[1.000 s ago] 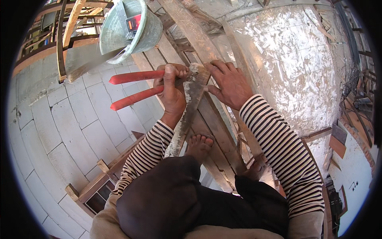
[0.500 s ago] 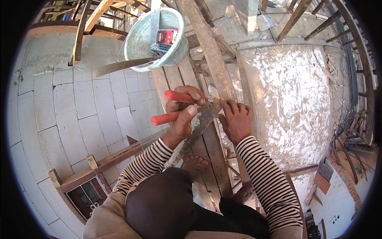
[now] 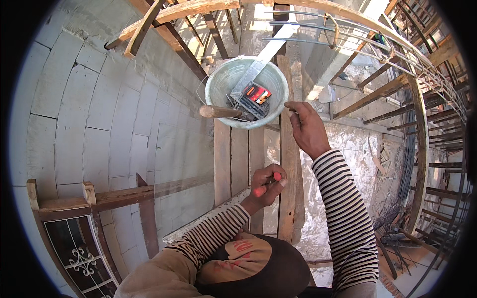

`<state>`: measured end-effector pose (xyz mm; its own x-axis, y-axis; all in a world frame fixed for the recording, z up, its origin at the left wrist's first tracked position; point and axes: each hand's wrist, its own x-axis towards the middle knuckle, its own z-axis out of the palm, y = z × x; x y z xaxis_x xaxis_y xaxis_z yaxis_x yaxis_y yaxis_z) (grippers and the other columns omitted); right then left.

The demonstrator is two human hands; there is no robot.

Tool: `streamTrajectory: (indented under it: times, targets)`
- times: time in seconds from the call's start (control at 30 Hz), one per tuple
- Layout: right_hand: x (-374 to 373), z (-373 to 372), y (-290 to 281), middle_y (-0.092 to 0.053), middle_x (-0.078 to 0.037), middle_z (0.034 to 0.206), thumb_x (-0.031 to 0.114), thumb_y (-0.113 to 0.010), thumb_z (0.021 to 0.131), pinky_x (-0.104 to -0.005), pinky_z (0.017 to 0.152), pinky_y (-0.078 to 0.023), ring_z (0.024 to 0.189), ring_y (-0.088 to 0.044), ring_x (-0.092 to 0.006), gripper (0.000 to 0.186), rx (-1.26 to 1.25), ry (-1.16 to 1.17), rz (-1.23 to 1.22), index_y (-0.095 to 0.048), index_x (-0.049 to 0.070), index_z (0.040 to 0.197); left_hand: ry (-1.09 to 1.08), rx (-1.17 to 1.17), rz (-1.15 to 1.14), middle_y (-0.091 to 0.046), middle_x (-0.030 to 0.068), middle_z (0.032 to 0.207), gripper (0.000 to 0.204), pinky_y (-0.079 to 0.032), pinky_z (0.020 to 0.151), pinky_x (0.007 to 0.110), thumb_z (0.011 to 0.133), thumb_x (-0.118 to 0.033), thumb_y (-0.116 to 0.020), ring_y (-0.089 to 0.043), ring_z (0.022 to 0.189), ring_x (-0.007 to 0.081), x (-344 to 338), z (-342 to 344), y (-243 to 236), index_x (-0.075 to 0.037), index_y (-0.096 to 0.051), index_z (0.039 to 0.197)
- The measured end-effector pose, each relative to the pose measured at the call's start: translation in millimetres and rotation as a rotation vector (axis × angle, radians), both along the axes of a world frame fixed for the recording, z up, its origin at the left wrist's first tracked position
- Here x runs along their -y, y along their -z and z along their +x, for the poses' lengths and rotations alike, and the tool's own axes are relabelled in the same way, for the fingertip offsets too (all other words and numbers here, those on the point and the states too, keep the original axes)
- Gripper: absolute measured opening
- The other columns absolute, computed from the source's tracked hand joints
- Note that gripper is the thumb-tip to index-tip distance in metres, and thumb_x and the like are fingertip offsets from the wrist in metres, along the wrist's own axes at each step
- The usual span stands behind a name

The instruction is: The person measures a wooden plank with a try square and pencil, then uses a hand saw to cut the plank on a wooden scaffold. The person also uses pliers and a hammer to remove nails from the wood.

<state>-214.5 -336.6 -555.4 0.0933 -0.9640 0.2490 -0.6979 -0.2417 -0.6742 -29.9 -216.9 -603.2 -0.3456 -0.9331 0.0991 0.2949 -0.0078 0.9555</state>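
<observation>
"Pale grey block wall (image 3: 107, 109) filled the left of the frame, and weathered brown wooden planks (image 3: 240, 159) ran up its middle. What worried you?"

"Mostly the round, pale green plastic bucket (image 3: 219, 80), upper centre. It stood upright, with a long, flat, whitish metal strip (image 3: 264, 57) and a brown wooden handle (image 3: 216, 111) jutting over its rim; a knock on either could have tipped it."

"Where were the hands?"

"The right hand (image 3: 310, 130) was half-open, nothing visible in it, fingertips by the bucket's right side; I couldn't tell whether they touched. A careless push there might have shifted the bucket or scraped a finger on the strip's edge."

"And the left?"

"The left hand (image 3: 268, 193), centre of the frame, was closed around a red-gripped hand tool (image 3: 260, 191), its head hidden. A loosened grip could have dropped it through the gap between the planks."
</observation>
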Motion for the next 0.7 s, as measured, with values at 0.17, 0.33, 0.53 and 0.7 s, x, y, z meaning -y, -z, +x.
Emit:
streamTrajectory:
  times: [0.17,0.33,0.53,0.7]
  targets:
    - [69,87,-52,-0.070,-0.019,0.106,0.039,-0.057,0.104,-0.0389,0.083,-0.056,0.094,-0.070,-0.0309,0.045,0.180,-0.307,0.248,-0.064,-0.001,0.123,0.022,0.103,-0.286,-0.064,0.0064,0.084,0.022,-0.050,0.067,0.029,0.077,0.005,-0.071,-0.064,0.072,0.0161,-5,-4,6,-0.003,-0.062,0.095]
    - [76,133,-89,-0.067,-0.012,0.093,0.071,-0.041,0.101,-0.0288,0.063,-0.055,0.071,-0.066,-0.0133,0.079,0.322,-0.331,1.129,-0.062,-0.001,0.127,-0.019,0.136,-0.331,-0.067,0.0065,0.083,0.027,-0.052,0.066,0.030,0.073,0.006,-0.073,-0.066,0.071,0.0174,-5,-6,0,-0.003,-0.064,0.097]
    - [58,81,-108,-0.065,-0.009,0.095,0.040,-0.062,0.101,-0.0245,0.057,-0.052,0.071,-0.063,-0.0117,0.045,0.693,-0.264,1.197,-0.059,0.008,0.131,0.026,0.045,-0.249,-0.064,0.0040,0.081,0.021,-0.050,0.065,0.028,0.078,0.005,-0.071,-0.064,0.069,0.0144,0,-4,-4,-0.005,-0.061,0.094]
    - [19,29,-78,-0.069,-0.018,0.111,0.018,-0.060,0.100,-0.0310,0.063,-0.056,0.077,-0.067,-0.0179,0.053,0.945,-0.199,1.220,-0.041,0.007,0.149,0.035,0.021,-0.232,-0.061,0.0024,0.081,0.017,-0.048,0.068,0.028,0.081,0.002,-0.069,-0.062,0.070,0.0135,1,-4,-7,-0.006,-0.059,0.091]
